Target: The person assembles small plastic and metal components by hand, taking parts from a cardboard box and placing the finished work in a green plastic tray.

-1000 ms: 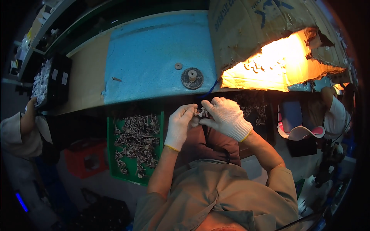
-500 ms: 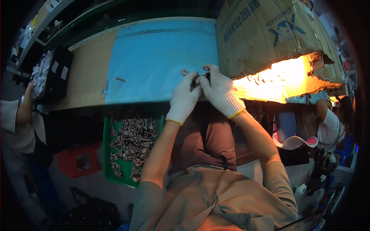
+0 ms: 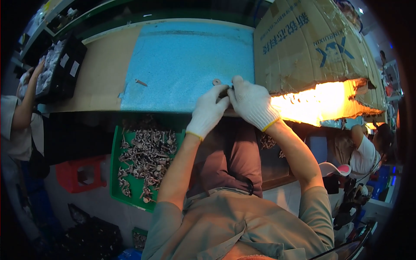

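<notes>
Both my hands wear white knit gloves and meet at the near edge of the blue foam mat (image 3: 182, 65). My left hand (image 3: 208, 110) and my right hand (image 3: 252, 104) pinch a small dark metal part (image 3: 224, 92) between their fingertips. It is mostly hidden by the fingers. A small metal washer (image 3: 216, 82) lies on the mat just beyond my left fingertips. A short metal screw (image 3: 141, 82) rests on the mat farther left.
A green tray (image 3: 116, 173) of several metal parts sits low at my left. A large cardboard box (image 3: 312, 47) lit orange from inside stands at the right. A black bin (image 3: 60, 69) and another person's arm (image 3: 26, 104) are far left; a second person (image 3: 364, 151) sits right.
My hands have moved up from my lap to the mat's near edge, still together on the small part. The round metal disc seen on the mat before is hidden or out of view.
</notes>
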`<state>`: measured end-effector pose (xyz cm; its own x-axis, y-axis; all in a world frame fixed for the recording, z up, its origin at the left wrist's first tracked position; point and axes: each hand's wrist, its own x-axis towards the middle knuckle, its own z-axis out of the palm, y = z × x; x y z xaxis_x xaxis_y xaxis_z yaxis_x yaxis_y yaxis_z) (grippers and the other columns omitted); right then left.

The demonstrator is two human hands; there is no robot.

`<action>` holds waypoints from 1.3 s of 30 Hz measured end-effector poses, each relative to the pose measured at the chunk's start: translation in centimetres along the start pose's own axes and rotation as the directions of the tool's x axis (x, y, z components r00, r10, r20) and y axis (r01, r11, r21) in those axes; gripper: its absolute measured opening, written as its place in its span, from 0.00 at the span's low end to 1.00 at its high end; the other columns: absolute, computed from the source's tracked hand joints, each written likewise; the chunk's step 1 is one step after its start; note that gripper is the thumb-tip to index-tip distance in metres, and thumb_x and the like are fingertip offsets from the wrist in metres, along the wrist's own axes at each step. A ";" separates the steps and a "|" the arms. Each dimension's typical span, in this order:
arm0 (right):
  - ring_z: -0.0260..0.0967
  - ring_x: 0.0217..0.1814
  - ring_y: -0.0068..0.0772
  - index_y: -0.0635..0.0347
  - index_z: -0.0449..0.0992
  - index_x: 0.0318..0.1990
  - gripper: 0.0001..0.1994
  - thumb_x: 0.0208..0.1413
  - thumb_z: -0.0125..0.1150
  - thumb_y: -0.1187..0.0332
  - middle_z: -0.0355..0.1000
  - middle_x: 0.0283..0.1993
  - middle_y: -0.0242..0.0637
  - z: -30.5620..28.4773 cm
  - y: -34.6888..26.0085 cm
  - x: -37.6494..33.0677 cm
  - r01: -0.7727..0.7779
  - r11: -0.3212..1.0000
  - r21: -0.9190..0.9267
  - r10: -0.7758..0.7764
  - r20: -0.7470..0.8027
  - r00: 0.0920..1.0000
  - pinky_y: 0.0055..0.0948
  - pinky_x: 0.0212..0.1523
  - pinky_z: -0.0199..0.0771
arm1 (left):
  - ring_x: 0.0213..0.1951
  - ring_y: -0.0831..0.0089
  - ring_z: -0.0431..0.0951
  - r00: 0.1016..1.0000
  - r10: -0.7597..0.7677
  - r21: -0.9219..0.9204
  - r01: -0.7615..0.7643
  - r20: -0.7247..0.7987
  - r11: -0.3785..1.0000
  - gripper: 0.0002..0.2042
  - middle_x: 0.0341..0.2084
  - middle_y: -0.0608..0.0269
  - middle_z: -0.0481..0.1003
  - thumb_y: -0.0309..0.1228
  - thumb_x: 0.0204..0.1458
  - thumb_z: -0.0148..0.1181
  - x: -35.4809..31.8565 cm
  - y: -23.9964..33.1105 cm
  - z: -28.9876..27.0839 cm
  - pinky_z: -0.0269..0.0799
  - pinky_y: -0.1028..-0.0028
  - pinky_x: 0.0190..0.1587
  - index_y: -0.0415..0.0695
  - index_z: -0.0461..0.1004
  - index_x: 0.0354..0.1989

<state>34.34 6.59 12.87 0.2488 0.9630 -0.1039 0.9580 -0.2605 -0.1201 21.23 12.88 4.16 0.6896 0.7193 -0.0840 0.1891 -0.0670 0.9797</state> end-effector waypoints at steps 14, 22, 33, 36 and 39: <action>0.82 0.38 0.50 0.53 0.75 0.54 0.15 0.61 0.58 0.61 0.80 0.38 0.44 2.2 0.6 0.4 0.163 0.986 0.028 -0.159 -0.106 0.981 0.45 0.35 0.82 | 0.39 0.72 0.76 0.882 0.195 -0.377 -0.371 -0.428 0.848 0.14 0.35 0.56 0.77 0.35 0.63 0.55 2.7 1.5 5.1 0.74 0.71 0.47 0.38 0.76 0.50; 0.79 0.38 0.62 0.62 0.72 0.48 0.14 0.62 0.59 0.62 0.78 0.35 0.55 1.1 -0.3 -2.4 0.129 0.934 0.334 -0.028 -0.294 0.955 0.51 0.36 0.81 | 0.48 0.61 0.79 0.908 0.178 -0.184 -0.262 -0.380 0.947 0.20 0.45 0.47 0.79 0.41 0.68 0.50 -1.0 2.1 2.3 0.73 0.66 0.53 0.38 0.74 0.57; 0.82 0.34 0.55 0.60 0.72 0.56 0.23 0.69 0.49 0.49 0.81 0.40 0.52 14.5 -8.0 -11.0 -0.137 0.585 0.799 -0.025 0.186 0.982 0.47 0.37 0.83 | 0.47 0.72 0.80 0.929 -0.272 -0.255 0.207 -0.251 0.944 0.16 0.47 0.60 0.79 0.30 0.65 0.60 -19.6 -6.2 -1.4 0.76 0.70 0.53 0.36 0.76 0.57; 0.80 0.38 0.61 0.64 0.68 0.60 0.28 0.69 0.49 0.47 0.79 0.41 0.61 15.8 -9.4 -11.6 -0.574 0.180 0.799 -0.193 0.601 0.775 0.49 0.40 0.81 | 0.49 0.71 0.80 0.927 -0.233 0.056 0.260 -0.293 0.964 0.16 0.48 0.56 0.80 0.26 0.61 0.65 -21.6 -6.8 -2.4 0.75 0.70 0.55 0.36 0.76 0.56; 0.79 0.43 0.63 0.65 0.68 0.61 0.28 0.66 0.53 0.50 0.79 0.40 0.62 17.6 -9.7 -13.1 -0.111 0.658 0.745 -0.173 0.293 0.940 0.54 0.46 0.78 | 0.48 0.64 0.81 0.939 -0.193 0.297 0.278 -0.285 0.914 0.17 0.47 0.51 0.80 0.28 0.59 0.66 -24.4 -10.2 -5.8 0.76 0.67 0.54 0.35 0.76 0.56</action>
<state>19.30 -4.74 -1.99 0.0268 0.9301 -0.3662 0.4959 -0.3304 -0.8030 -1.59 0.03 -2.71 0.4118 0.8854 -0.2158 0.5719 -0.0667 0.8176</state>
